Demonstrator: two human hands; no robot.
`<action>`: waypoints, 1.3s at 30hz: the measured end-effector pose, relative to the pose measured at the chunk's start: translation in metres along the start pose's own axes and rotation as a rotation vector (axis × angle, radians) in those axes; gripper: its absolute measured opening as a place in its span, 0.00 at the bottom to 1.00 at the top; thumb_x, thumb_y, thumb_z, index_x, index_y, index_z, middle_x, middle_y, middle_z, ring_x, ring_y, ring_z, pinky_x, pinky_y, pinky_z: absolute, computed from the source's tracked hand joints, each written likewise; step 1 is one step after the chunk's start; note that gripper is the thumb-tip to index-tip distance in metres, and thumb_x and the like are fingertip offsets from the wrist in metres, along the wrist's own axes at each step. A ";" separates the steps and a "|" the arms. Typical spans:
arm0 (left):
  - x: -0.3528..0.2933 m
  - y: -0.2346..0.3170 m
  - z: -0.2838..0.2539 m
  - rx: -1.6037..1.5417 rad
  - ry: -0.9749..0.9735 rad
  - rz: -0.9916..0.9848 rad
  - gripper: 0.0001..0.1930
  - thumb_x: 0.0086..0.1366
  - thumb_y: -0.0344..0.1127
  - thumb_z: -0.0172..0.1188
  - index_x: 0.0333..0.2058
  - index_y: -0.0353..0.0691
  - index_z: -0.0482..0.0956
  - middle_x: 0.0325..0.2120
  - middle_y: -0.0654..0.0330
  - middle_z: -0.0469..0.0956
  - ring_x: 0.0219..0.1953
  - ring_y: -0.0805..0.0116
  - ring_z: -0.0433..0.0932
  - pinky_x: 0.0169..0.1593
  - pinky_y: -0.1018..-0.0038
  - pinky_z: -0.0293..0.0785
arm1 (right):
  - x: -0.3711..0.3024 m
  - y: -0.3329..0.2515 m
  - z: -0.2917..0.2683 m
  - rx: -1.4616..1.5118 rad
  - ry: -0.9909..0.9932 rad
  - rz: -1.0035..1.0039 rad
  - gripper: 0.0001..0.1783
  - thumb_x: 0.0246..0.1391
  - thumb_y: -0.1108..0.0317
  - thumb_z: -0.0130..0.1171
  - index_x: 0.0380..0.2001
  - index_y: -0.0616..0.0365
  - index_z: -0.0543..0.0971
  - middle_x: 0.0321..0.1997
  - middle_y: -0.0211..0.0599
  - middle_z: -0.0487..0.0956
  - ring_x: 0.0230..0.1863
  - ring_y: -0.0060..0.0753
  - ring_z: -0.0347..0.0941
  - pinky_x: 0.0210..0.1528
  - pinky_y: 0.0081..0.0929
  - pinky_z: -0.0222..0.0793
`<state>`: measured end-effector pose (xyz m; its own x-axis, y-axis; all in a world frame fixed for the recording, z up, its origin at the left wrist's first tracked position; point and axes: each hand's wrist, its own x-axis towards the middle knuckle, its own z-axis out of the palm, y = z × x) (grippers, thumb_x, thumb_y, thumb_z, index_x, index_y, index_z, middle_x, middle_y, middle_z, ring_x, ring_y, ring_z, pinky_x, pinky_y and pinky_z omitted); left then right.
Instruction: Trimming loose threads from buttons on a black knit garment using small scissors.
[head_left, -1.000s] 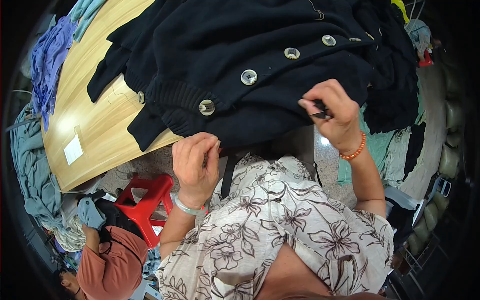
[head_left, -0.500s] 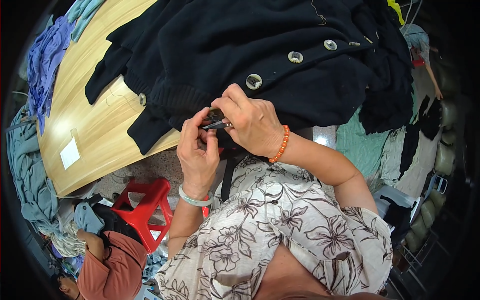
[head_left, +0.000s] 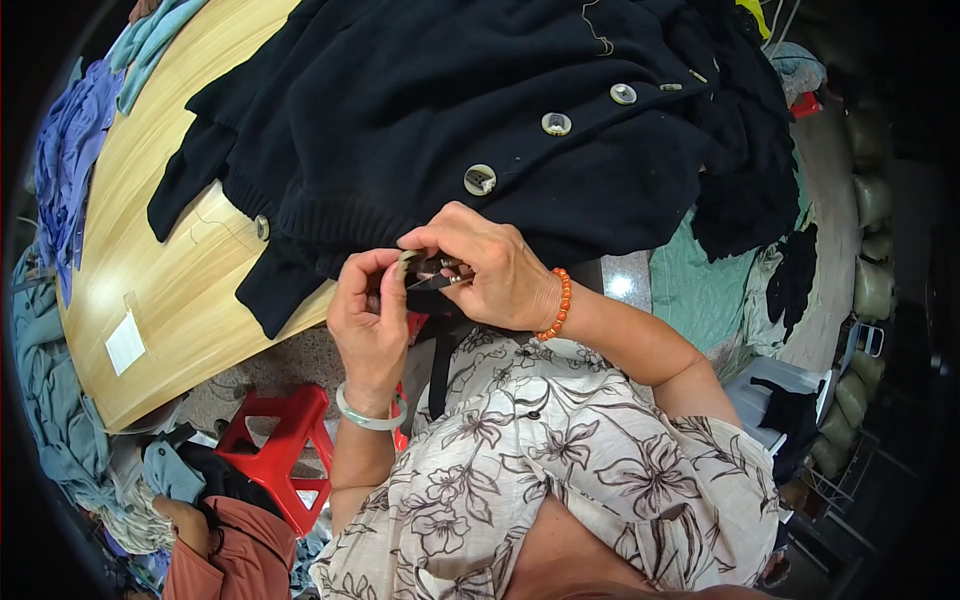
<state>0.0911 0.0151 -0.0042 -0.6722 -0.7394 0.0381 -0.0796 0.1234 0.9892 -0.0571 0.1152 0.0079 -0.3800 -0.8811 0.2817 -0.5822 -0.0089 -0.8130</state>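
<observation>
A black knit cardigan (head_left: 400, 110) lies spread over the table, its lower edge reaching toward me. Several large pale-rimmed buttons, one of them a dark-centred button (head_left: 480, 180), run along its front. Close to the hem, my left hand (head_left: 368, 325) pinches a button (head_left: 407, 259) between thumb and fingers. My right hand (head_left: 492, 265) is closed around small dark thread snips (head_left: 440, 278), their blades pointing at that button. The fingers partly hide the snips. Another button (head_left: 262, 227) with loose thread sits by the ribbed part at the left.
The wooden table (head_left: 90, 320) carries a taped white paper (head_left: 125, 343). Purple clothing (head_left: 75, 165) hangs at its far left. Below it stand a red stool (head_left: 285, 440) and a co-worker in a salmon top (head_left: 240, 550). Green fabric (head_left: 700, 285) lies at the right.
The whole view has shifted, with the cardigan sitting further left. Both hands are slightly lower and further left, and the button's pale rim now shows between my left fingers.
</observation>
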 end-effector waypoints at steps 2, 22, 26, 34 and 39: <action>0.002 0.003 -0.002 -0.126 0.005 -0.059 0.04 0.72 0.25 0.60 0.43 0.34 0.78 0.34 0.67 0.78 0.34 0.83 0.73 0.38 0.85 0.70 | -0.002 0.000 0.001 0.033 0.024 -0.017 0.23 0.43 0.84 0.67 0.46 0.61 0.82 0.35 0.36 0.78 0.32 0.28 0.79 0.29 0.21 0.74; 0.019 0.012 -0.024 -0.478 -0.238 -0.357 0.08 0.73 0.32 0.60 0.44 0.33 0.79 0.33 0.69 0.76 0.34 0.82 0.67 0.42 0.83 0.64 | 0.002 0.008 0.005 0.197 0.034 -0.022 0.20 0.48 0.81 0.71 0.46 0.58 0.85 0.37 0.33 0.77 0.30 0.22 0.76 0.29 0.19 0.70; 0.021 0.012 -0.024 -0.487 -0.251 -0.367 0.08 0.73 0.33 0.60 0.44 0.33 0.79 0.32 0.69 0.75 0.33 0.83 0.67 0.39 0.84 0.63 | 0.003 0.003 0.005 0.159 0.079 0.018 0.17 0.46 0.84 0.70 0.42 0.59 0.87 0.35 0.33 0.77 0.31 0.23 0.77 0.30 0.18 0.73; 0.021 0.007 -0.024 -0.456 -0.232 -0.345 0.08 0.72 0.33 0.61 0.44 0.34 0.79 0.33 0.68 0.78 0.32 0.83 0.70 0.38 0.85 0.64 | -0.003 0.008 0.013 -0.016 0.210 -0.136 0.20 0.39 0.86 0.68 0.39 0.59 0.87 0.31 0.32 0.79 0.25 0.25 0.78 0.25 0.21 0.73; 0.022 0.006 -0.029 -0.507 -0.238 -0.370 0.08 0.72 0.32 0.60 0.43 0.32 0.80 0.33 0.66 0.80 0.33 0.82 0.70 0.40 0.82 0.65 | -0.001 0.007 0.010 -0.111 0.240 -0.243 0.21 0.35 0.85 0.65 0.37 0.59 0.86 0.30 0.30 0.79 0.23 0.24 0.77 0.23 0.21 0.73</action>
<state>0.0969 -0.0195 0.0071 -0.8159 -0.4997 -0.2908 -0.0194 -0.4790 0.8776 -0.0533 0.1112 -0.0033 -0.3709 -0.7234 0.5823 -0.7457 -0.1417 -0.6510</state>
